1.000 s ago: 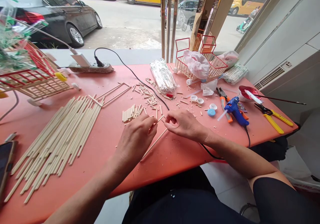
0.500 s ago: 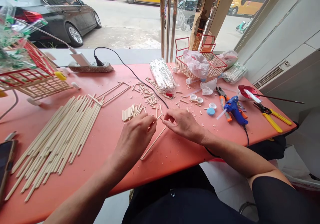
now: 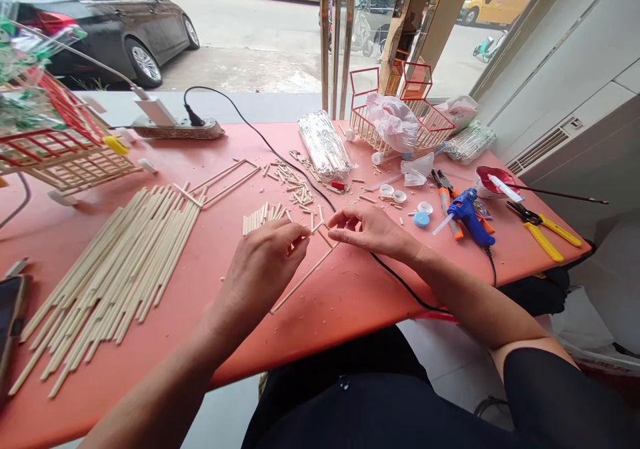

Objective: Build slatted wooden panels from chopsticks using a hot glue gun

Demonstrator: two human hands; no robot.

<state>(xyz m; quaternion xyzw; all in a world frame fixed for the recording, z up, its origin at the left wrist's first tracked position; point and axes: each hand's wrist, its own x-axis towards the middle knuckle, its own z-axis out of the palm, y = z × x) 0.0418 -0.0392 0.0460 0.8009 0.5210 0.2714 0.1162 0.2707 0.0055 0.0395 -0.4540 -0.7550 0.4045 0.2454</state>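
My left hand (image 3: 267, 255) pinches a thin wooden stick (image 3: 317, 228) between thumb and forefinger; the fist hides most of it. Just right of the stick's end, my right hand (image 3: 373, 230) has thumb and forefinger apart, with nothing visible between them. Below the hands a long wooden stick (image 3: 300, 283) slants across the table, and a short piece (image 3: 325, 237) meets or nearly meets its far end. Whether these pieces are joined I cannot tell. Short cut sticks (image 3: 263, 217) lie in a row behind my left hand.
Long sticks (image 3: 115, 262) cover the table's left side, near a stick frame (image 3: 233, 189). A black cord (image 3: 270, 145) crosses the table. At right are a blue glue gun (image 3: 470, 215), orange pliers (image 3: 445, 202) and yellow-handled cutters (image 3: 543, 229). A stick-built cart (image 3: 373, 135) stands behind.
My right hand has drawn slightly right, away from the stick's end, and its fingers have parted. A short piece by the long stick's far end now shows. My left hand keeps its pinch.
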